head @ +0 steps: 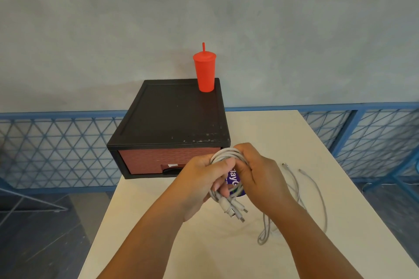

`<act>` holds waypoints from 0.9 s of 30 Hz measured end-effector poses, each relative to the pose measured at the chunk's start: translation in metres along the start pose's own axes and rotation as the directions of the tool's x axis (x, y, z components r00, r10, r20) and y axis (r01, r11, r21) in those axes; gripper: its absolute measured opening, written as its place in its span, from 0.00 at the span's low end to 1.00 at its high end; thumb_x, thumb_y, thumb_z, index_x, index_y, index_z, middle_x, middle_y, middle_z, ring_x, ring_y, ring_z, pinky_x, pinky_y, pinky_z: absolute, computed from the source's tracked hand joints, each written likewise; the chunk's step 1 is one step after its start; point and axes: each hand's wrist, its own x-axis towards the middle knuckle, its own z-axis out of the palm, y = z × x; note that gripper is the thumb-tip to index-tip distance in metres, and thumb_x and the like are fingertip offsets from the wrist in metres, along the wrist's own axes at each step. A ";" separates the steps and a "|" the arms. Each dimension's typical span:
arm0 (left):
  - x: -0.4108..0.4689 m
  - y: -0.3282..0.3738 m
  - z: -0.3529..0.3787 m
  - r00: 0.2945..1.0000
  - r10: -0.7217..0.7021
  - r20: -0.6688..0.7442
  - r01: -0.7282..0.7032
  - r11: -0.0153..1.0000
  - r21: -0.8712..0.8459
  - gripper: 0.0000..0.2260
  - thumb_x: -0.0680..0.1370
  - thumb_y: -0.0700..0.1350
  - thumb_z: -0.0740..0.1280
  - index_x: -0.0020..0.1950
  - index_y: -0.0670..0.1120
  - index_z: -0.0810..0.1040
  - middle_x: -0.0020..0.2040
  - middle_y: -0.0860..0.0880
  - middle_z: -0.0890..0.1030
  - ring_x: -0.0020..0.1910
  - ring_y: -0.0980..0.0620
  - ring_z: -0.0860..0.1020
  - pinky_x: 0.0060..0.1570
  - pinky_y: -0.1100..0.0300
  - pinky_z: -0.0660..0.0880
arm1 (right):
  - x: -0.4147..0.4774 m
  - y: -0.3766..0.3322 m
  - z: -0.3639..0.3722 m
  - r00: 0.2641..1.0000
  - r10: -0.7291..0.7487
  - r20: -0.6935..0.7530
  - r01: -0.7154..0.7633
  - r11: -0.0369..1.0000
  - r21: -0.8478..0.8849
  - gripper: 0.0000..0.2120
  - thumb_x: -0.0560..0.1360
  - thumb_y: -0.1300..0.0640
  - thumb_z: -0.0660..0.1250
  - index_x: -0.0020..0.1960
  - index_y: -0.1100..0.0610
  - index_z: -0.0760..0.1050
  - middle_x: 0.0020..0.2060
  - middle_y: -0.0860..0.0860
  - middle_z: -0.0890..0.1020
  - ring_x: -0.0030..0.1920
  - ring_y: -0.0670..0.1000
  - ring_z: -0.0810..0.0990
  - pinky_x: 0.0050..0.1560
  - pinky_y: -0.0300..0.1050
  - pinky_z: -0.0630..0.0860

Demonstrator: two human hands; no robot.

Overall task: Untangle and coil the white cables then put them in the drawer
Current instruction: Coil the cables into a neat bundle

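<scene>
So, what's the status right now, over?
Left hand and right hand both grip the coil. Drawer shut. More cables loose on the table.

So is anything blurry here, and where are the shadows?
Head view: the light is soft and even, with no glare. Head view: the left hand and right hand gripping the coiled white cable look slightly soft, though its plugs stay clear. Head view: the loose white cables cast only faint shadows on the table; the red tumbler looks sharp.
</scene>
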 end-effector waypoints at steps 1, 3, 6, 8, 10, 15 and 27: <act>0.001 0.001 0.000 0.999 0.016 0.048 -0.014 0.999 -0.050 0.20 0.77 0.47 0.62 0.24 0.50 0.73 0.19 0.53 0.69 0.23 0.55 0.71 0.37 0.58 0.79 | 0.001 0.000 -0.003 1.000 0.001 -0.018 -0.001 1.000 0.010 0.11 0.75 0.38 0.48 0.49 0.41 0.65 0.32 0.44 0.78 0.29 0.44 0.76 0.29 0.35 0.73; 0.003 0.002 -0.002 0.988 0.042 0.149 -0.018 0.987 -0.160 0.21 0.75 0.53 0.62 0.23 0.48 0.69 0.19 0.52 0.68 0.23 0.53 0.71 0.32 0.63 0.74 | 0.003 -0.003 -0.010 0.999 -0.012 -0.031 0.013 1.000 0.019 0.09 0.77 0.39 0.50 0.48 0.40 0.65 0.33 0.46 0.80 0.33 0.46 0.78 0.32 0.39 0.76; 0.005 -0.002 -0.006 0.954 0.054 0.296 0.030 0.961 -0.274 0.24 0.72 0.62 0.58 0.22 0.47 0.69 0.19 0.51 0.70 0.25 0.52 0.74 0.34 0.62 0.75 | 0.001 -0.008 -0.016 0.999 -0.032 0.002 0.032 0.999 0.034 0.13 0.75 0.36 0.49 0.47 0.42 0.67 0.33 0.45 0.79 0.34 0.45 0.78 0.33 0.36 0.74; 0.005 -0.007 -0.006 0.934 0.069 0.352 0.054 0.943 -0.329 0.25 0.72 0.62 0.58 0.23 0.46 0.71 0.20 0.50 0.73 0.27 0.51 0.77 0.37 0.61 0.76 | 0.000 -0.010 -0.018 0.999 -0.043 0.019 0.043 0.999 -0.005 0.13 0.74 0.39 0.51 0.47 0.44 0.70 0.34 0.44 0.79 0.34 0.46 0.77 0.35 0.33 0.71; 0.004 -0.010 -0.006 0.922 0.085 0.378 0.071 0.921 -0.383 0.22 0.72 0.58 0.59 0.25 0.45 0.75 0.24 0.47 0.77 0.32 0.48 0.79 0.41 0.59 0.77 | -0.001 -0.011 -0.019 0.997 -0.073 0.001 0.073 0.996 -0.046 0.14 0.75 0.45 0.53 0.51 0.48 0.74 0.38 0.48 0.82 0.36 0.49 0.79 0.38 0.34 0.72; -0.001 -0.012 -0.007 0.918 0.148 0.367 0.066 0.856 -0.512 0.19 0.72 0.53 0.60 0.31 0.41 0.81 0.29 0.45 0.82 0.34 0.47 0.81 0.43 0.57 0.79 | -0.001 -0.011 -0.017 0.979 -0.193 -0.066 0.178 0.966 -0.185 0.18 0.79 0.50 0.56 0.61 0.58 0.75 0.44 0.58 0.85 0.40 0.58 0.84 0.41 0.49 0.80; -0.004 -0.005 0.006 0.962 0.239 0.131 -0.040 0.600 -0.799 0.18 0.76 0.52 0.55 0.34 0.44 0.75 0.18 0.54 0.64 0.19 0.58 0.65 0.40 0.62 0.77 | -0.001 0.004 -0.011 1.000 -0.017 0.005 0.013 0.904 0.427 0.15 0.74 0.34 0.50 0.47 0.33 0.74 0.38 0.34 0.81 0.41 0.39 0.80 0.38 0.26 0.72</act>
